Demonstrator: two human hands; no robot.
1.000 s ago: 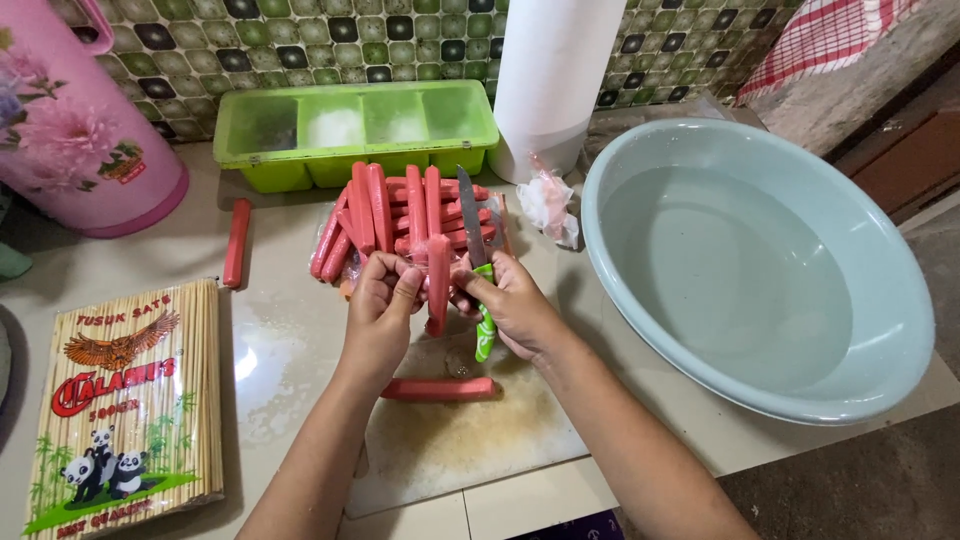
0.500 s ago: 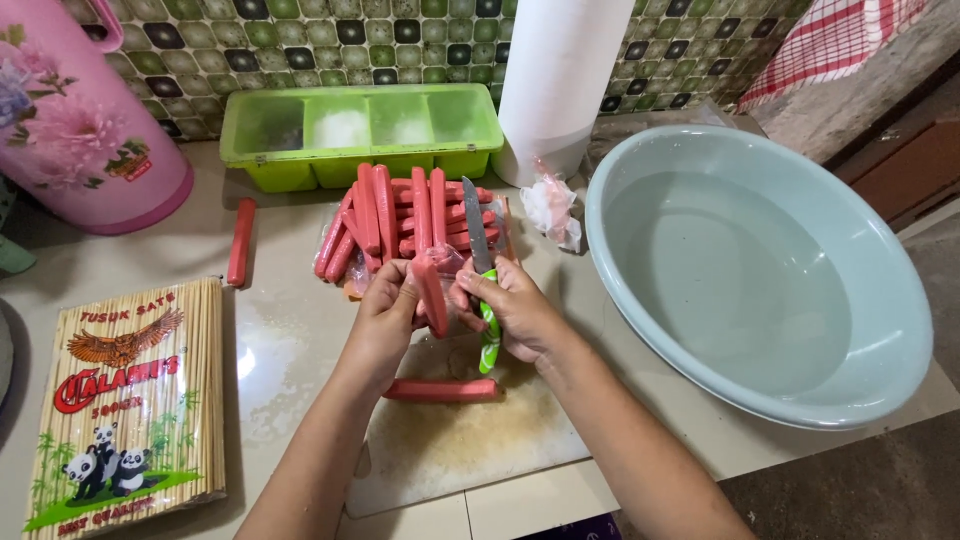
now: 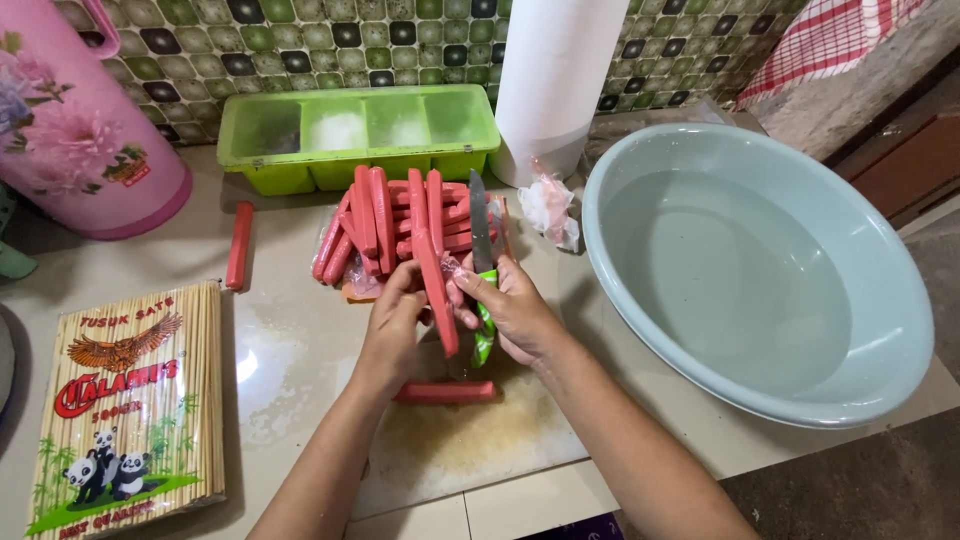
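Observation:
My left hand (image 3: 392,325) pinches the upper part of a long red sausage (image 3: 437,290) that hangs down between both hands. My right hand (image 3: 515,312) grips a knife (image 3: 481,250) with a green handle, blade pointing away from me, and its fingers also touch the same sausage. Just beyond the hands lies a pile of several red sausages (image 3: 385,225) on a plastic wrapper. One more sausage (image 3: 445,392) lies crosswise on the pale cutting board (image 3: 470,445) under my wrists.
A large pale blue basin (image 3: 765,265) fills the right side. A green compartment tray (image 3: 355,135) and a white paper roll (image 3: 555,85) stand at the tiled wall. A pink jug (image 3: 75,130), a stray sausage (image 3: 238,245) and a pack of bamboo skewers (image 3: 130,400) are left.
Both hands stayed over the board with only small finger shifts on the held sausage. The knife stays in my right hand.

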